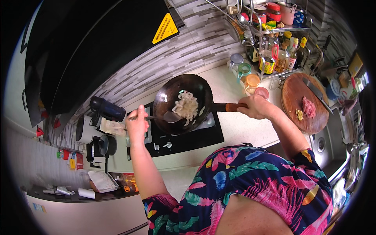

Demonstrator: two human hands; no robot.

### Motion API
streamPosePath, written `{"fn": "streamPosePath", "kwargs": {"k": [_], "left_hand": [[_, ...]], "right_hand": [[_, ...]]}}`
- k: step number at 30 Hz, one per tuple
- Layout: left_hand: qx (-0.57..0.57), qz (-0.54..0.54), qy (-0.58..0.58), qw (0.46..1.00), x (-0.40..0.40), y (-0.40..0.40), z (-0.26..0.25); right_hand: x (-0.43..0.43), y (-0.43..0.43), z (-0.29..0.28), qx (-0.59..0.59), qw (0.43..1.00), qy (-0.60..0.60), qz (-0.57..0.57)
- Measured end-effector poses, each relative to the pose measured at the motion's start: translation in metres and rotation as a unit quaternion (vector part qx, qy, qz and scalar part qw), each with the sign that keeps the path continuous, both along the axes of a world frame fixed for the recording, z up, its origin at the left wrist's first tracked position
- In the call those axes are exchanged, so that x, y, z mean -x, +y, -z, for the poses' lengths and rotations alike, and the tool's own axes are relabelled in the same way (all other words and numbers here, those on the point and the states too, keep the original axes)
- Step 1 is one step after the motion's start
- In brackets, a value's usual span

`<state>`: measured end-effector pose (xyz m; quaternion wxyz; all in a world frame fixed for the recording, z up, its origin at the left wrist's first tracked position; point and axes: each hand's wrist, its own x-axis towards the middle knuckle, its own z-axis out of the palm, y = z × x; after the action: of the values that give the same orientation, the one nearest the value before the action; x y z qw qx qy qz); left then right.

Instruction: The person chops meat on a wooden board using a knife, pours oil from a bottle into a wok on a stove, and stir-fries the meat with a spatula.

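My right hand (255, 106) grips the wooden handle (232, 107) of a dark wok (164, 94) over the black gas hob (182, 145). In the wok lies a heap of pale sliced food (186, 106), perhaps onion or cabbage; a few pieces are apart from it on the wall. A metal cooking spoon or ladle (172, 117) is held in my left hand (137, 124), its head inside the wok against the heap's near left side. Two hob knobs (162, 146) face me below the wok.
To the right, a round wooden chopping board (293, 97) bears a cleaver (316, 91), raw chopped meat (309, 107) and minced garlic or ginger (299, 114), beside a sink (323, 147). Lidded jars (244, 70) and a bottle rack (282, 29) stand behind. A small saucepan (107, 145) is left; a range hood (97, 38) overhangs.
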<state>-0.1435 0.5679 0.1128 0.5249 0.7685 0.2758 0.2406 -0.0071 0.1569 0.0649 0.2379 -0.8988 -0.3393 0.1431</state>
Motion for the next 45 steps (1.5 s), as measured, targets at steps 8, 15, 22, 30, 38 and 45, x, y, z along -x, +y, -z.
{"fn": "streamPosePath", "kwargs": {"k": [8,15,22,30,38,45], "left_hand": [[0.020,0.095,-0.071,0.993,-0.006,-0.026,0.017],[-0.049,0.055,0.038,0.997,0.010,-0.006,-0.042],[0.202,0.025,-0.007,0.979,0.001,0.023,0.011],[0.276,-0.114,-0.178,0.938,-0.018,-0.017,0.056],[0.003,-0.005,0.009,1.000,0.016,-0.015,-0.014],[0.116,-0.058,-0.094,0.987,-0.019,-0.033,0.027]], "right_hand": [[0.003,-0.002,-0.003,0.004,1.000,-0.009,-0.006],[0.001,0.000,0.001,0.007,1.000,-0.014,-0.002],[0.002,0.001,-0.001,-0.001,1.000,-0.007,-0.002],[0.005,0.001,-0.008,0.045,0.999,-0.017,0.006],[0.004,0.002,-0.005,0.022,1.000,0.004,0.007],[0.005,0.001,-0.010,0.033,0.999,-0.009,0.005]]}}
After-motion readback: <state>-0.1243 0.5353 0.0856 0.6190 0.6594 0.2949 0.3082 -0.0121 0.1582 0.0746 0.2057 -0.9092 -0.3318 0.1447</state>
